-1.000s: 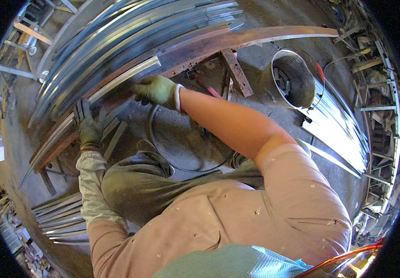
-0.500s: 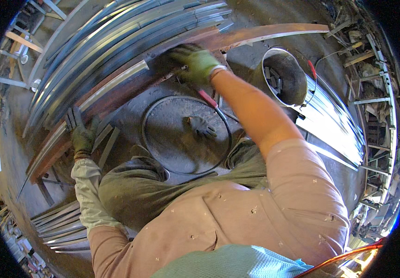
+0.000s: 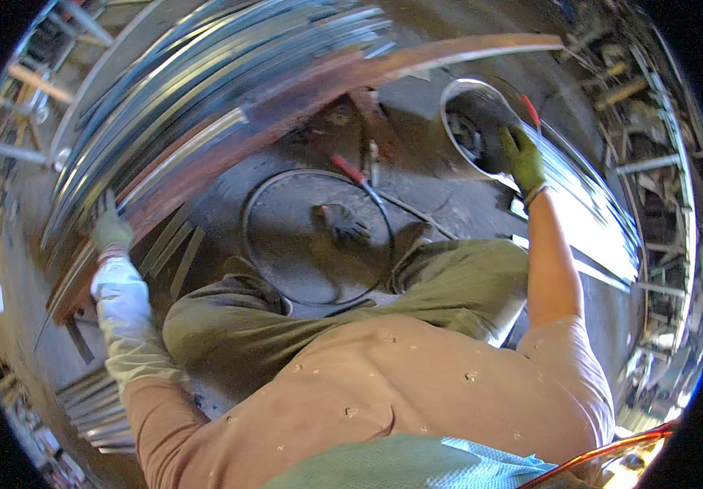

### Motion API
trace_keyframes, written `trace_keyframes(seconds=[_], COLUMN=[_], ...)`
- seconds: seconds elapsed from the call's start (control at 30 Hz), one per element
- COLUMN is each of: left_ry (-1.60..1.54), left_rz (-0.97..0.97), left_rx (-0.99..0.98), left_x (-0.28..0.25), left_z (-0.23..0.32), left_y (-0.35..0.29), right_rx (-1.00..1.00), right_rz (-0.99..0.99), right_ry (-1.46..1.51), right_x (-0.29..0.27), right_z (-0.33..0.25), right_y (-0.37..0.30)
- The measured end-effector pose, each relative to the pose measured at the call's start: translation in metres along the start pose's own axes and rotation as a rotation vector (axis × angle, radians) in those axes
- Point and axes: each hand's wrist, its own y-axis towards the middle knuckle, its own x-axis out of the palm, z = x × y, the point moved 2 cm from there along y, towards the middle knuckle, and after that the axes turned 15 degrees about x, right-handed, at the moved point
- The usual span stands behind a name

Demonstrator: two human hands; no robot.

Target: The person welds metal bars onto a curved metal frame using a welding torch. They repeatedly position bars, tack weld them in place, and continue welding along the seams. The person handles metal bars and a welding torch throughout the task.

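My gloved left hand (image 3: 112, 230) is at the lower left end of a long rusty steel beam (image 3: 278, 110). Its fingers stretch up beside a thin silvery metal strip (image 3: 192, 155) that lies along the beam; the thumb side is blurred. My right hand (image 3: 524, 163), in a green glove, is at the right side of a metal bucket (image 3: 467, 91). Its fingers are apart and point toward the bucket's mouth, with nothing visible in them. Small dark pieces lie inside the bucket, too dim to name.
Many long metal strips (image 3: 229, 61) are stacked beyond the beam. Between my legs lie a black cable loop (image 3: 247, 220), a red-handled tool (image 3: 348, 169) and a dark glove (image 3: 343, 224). Shiny strips (image 3: 583, 224) lie right of the bucket, short flat bars (image 3: 187, 261) near my left knee.
My right hand has left the middle of the beam and swung right to the bucket. My left hand has shifted slightly left and down along the beam.
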Motion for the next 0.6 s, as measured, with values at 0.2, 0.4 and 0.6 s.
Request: trace_keyframes(seconds=[0.2, 0.4, 0.6], left_ry=[0.161, 0.266, 0.118], left_rz=[-0.347, -0.326, -0.030], left_rx=[-0.061, -0.027, 0.280], left_x=[0.001, -0.029, -0.084], left_z=[-0.027, 0.021, 0.060], left_y=[0.035, 0.027, -0.009], right_rx=[0.170, 0.107, -0.036], right_rz=[-0.248, -0.427, -0.499], right_ry=[-0.078, -0.361, -0.682], right_x=[0.004, 0.054, 0.110], right_z=[0.043, 0.047, 0.082], right_y=[-0.007, -0.001, 0.030])
